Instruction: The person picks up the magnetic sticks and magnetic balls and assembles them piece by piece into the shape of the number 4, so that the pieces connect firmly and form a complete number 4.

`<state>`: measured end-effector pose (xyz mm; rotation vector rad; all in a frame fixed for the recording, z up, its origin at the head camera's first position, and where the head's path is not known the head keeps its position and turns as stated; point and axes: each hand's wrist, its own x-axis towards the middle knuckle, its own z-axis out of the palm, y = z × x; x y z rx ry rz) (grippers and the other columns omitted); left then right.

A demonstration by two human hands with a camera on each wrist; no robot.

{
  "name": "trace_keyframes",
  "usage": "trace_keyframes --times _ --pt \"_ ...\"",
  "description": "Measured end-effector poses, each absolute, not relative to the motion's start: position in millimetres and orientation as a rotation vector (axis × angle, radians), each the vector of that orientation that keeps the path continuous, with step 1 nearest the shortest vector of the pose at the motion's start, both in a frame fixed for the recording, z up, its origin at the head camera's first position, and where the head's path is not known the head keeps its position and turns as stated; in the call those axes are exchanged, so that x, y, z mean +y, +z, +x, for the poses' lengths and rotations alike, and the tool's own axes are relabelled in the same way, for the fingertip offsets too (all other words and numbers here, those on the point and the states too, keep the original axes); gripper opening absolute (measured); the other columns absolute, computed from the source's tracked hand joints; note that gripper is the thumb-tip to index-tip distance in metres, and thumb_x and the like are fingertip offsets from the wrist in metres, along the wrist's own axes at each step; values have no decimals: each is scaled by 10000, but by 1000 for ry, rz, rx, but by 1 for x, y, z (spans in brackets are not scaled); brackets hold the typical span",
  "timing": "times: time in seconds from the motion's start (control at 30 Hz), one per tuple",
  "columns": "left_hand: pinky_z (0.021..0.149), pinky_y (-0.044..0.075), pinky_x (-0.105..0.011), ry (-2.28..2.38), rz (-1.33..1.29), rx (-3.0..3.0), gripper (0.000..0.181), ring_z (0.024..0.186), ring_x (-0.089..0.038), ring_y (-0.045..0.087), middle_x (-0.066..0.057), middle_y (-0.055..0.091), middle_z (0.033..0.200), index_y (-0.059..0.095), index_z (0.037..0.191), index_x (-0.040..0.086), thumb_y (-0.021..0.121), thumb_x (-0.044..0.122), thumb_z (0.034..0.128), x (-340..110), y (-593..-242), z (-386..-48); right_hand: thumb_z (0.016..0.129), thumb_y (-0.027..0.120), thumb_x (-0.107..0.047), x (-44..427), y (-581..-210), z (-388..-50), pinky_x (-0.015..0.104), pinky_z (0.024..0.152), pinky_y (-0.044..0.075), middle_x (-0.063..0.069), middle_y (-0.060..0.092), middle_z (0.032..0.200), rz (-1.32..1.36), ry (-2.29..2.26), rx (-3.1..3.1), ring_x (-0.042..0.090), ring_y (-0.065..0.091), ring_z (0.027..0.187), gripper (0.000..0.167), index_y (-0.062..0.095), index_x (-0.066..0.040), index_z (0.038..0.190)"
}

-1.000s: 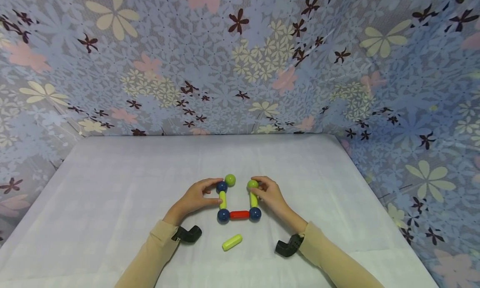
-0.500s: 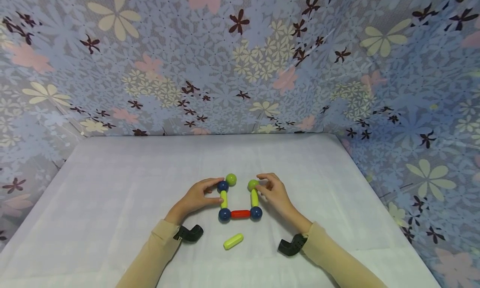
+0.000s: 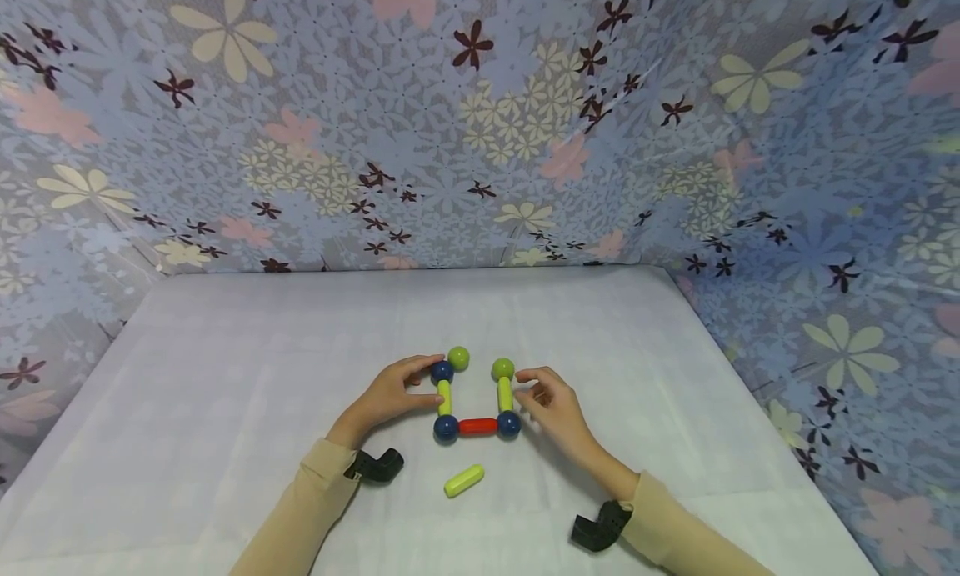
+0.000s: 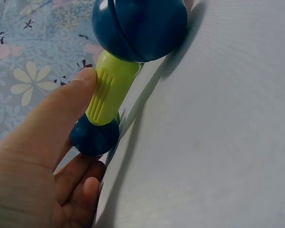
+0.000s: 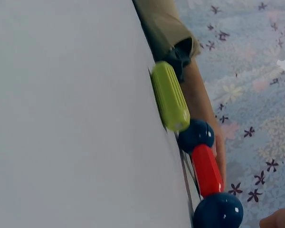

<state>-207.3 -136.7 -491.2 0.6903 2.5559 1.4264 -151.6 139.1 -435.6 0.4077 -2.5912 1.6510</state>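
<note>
Blue balls, green sticks and a red stick (image 3: 477, 427) form a U on the table. My left hand (image 3: 390, 394) holds its left side, thumb on the left green stick (image 3: 445, 398) and fingers at the upper blue ball (image 3: 442, 372); the left wrist view shows the thumb against that stick (image 4: 107, 90). A green ball (image 3: 459, 358) touches or nearly touches this blue ball. Another green ball (image 3: 503, 369) tops the right green stick (image 3: 505, 394). Just right of it, my right hand (image 3: 558, 411) is apart from the pieces, fingers bent loosely around nothing.
A loose green stick (image 3: 464, 481) lies on the white-covered table (image 3: 225, 351), nearer than the U. It also shows in the right wrist view (image 5: 170, 97). A flowered cloth (image 3: 435, 142) rises behind the table and along its right side.
My right hand has let go of the green ball on the right and drawn back to the right and nearer. My left hand has kept its place at the left side.
</note>
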Motion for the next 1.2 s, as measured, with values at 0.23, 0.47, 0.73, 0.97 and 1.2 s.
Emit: trace_keyframes --times 0.23,0.47,0.73,0.97,1.2 --pt "979 477 -412 1412 702 2574 652 1238 -281 527 -110 534 1394 502 1383 127 764 272 804 -137 -494 -208 863 619 48 143 -452 -139 210 621 518 272 614 1075 491 1661 -2510 55 563 784 255 605 107 1111" --pt "965 476 -374 1405 692 2575 659 1232 -274 528 -102 531 1401 501 1385 133 767 282 800 -138 -494 -209 884 628 -13 142 -465 -130 207 691 501 183 633 1037 586 1668 -2455 28 554 824 222 628 29 1102" --pt "974 468 -395 1418 677 2561 661 1226 -277 529 -105 529 1402 501 1384 131 766 286 799 -137 -493 -207 865 661 -41 130 -467 -112 199 691 494 170 640 984 697 1751 -2495 19 551 814 220 639 0 1080" --pt "986 465 -370 1409 665 2571 661 1244 -249 526 -79 536 1399 510 1379 144 778 268 787 -137 -496 -207 845 671 -41 123 -474 -107 189 679 494 142 670 987 797 1767 -2609 14 561 788 255 657 -33 1100" --pt "978 475 -382 1421 697 2572 660 1247 -272 523 -94 535 1398 509 1378 135 769 298 794 -137 -494 -209 816 695 -50 123 -480 -109 167 640 475 144 679 1013 862 1800 -2689 -16 549 750 341 646 -25 1152"
